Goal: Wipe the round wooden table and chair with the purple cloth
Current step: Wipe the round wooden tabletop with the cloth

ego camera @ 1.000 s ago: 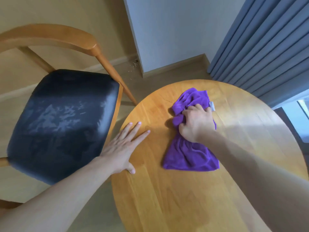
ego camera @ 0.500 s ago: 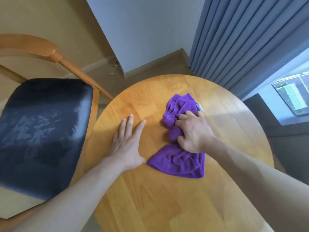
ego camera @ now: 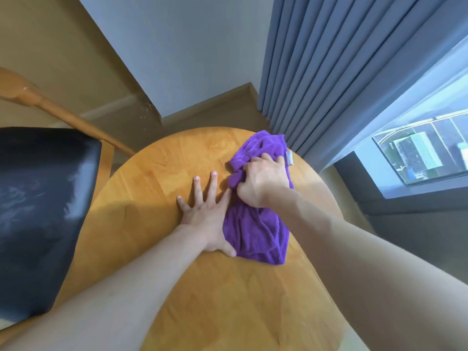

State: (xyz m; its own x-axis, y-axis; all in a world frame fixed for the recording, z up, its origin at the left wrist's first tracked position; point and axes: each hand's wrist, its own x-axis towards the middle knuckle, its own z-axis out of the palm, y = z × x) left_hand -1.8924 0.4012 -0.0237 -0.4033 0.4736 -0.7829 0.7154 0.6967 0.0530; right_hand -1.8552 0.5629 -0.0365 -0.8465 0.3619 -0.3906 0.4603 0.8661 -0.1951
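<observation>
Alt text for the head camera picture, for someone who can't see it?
A right hand grips a purple cloth on a round wooden table; the left hand lies flat beside it. A black-seated chair stands left.

Apt room, curtains [ego camera: 316, 72], chair [ego camera: 38, 198], high window [ego camera: 417, 153]

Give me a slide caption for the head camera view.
Right hand grips purple cloth on round wooden table; left hand flat beside it.
</observation>
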